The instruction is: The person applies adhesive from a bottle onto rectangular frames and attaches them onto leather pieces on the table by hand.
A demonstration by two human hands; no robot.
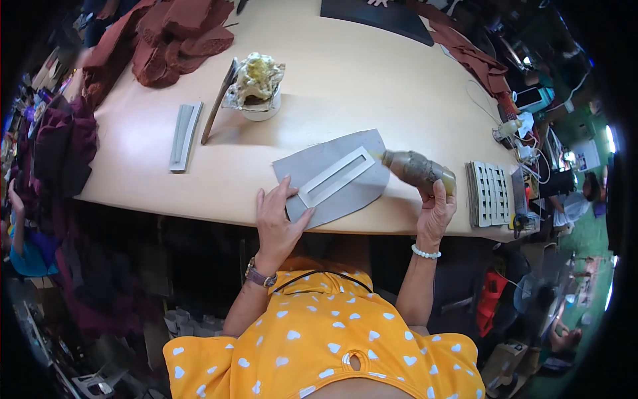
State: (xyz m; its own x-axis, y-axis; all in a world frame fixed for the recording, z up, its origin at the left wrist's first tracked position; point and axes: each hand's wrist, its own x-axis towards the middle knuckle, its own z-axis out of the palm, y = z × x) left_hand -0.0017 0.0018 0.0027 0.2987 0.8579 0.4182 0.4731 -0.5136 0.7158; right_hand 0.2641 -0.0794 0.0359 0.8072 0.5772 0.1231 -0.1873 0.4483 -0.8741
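Observation:
A grey flat panel (pixel 335 206) with an angled outline lies near the table's front edge. On it rests a pale, narrow rectangular frame (pixel 318 193) with a long slot. My left hand (pixel 279 211) is spread at the panel's lower left, thumb and fingertips pressing beside the frame's end. A brown, stained squeeze bottle (pixel 419 171) lies tilted in my right hand (pixel 437 211), the fingers closed round its base. Its nozzle points left, close to the frame's upper right end; I cannot tell whether it touches.
A white tub (pixel 259 112) topped with crusted, yellowish material stands behind, a dark stick (pixel 218 103) leaning by it. Pale strips (pixel 184 138) lie left. A stack of slotted pieces (pixel 490 194) sits right. Reddish-brown pieces (pixel 176 40) are piled at the far left.

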